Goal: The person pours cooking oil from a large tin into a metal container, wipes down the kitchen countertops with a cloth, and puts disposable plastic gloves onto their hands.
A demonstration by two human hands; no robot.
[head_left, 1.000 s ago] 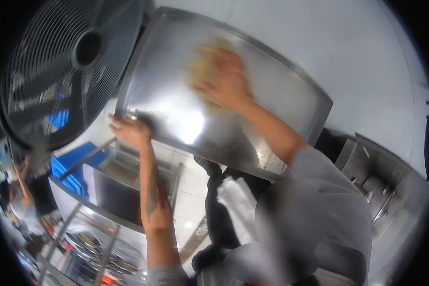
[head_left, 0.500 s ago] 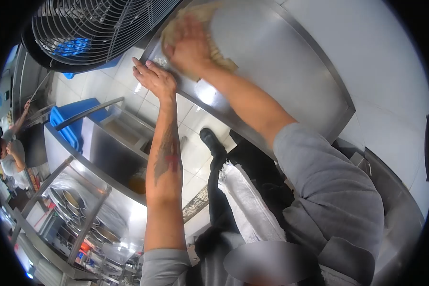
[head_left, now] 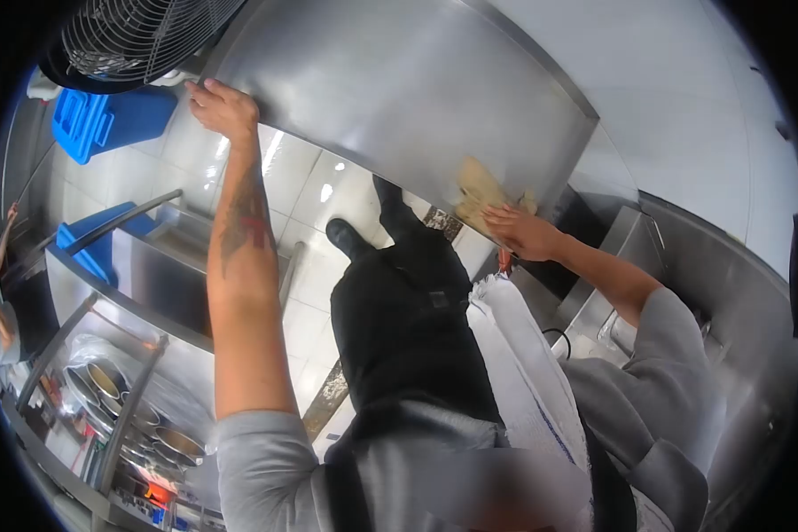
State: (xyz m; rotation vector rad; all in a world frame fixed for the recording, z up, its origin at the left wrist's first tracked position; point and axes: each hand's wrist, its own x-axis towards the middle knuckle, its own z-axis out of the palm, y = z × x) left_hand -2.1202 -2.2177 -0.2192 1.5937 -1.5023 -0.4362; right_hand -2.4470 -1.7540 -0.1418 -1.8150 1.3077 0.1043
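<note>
My right hand (head_left: 521, 232) presses a bunched, yellowish-tan cloth (head_left: 481, 182) against the steel table (head_left: 381, 89), near the table's right-hand end. Part of the cloth spreads out beyond the fingertips. At the opposite end of the front edge is my left hand (head_left: 225, 109), its fingers stretched out and holding nothing. It is beside or against the table edge; contact is hard to tell. Streaky reflections show on the tabletop.
A caged fan (head_left: 142, 35) stands at the upper left, close to my left hand. Below it is a blue bin (head_left: 111, 120). Pans (head_left: 106, 381) sit on a shelf at lower left. A steel sink (head_left: 727, 310) is at right. Another person (head_left: 2, 328) works at far left.
My right hand has carried the cloth from the table's far left part to its right end, near my body. In view, my left hand sits farther left, and the camera view has shifted.
</note>
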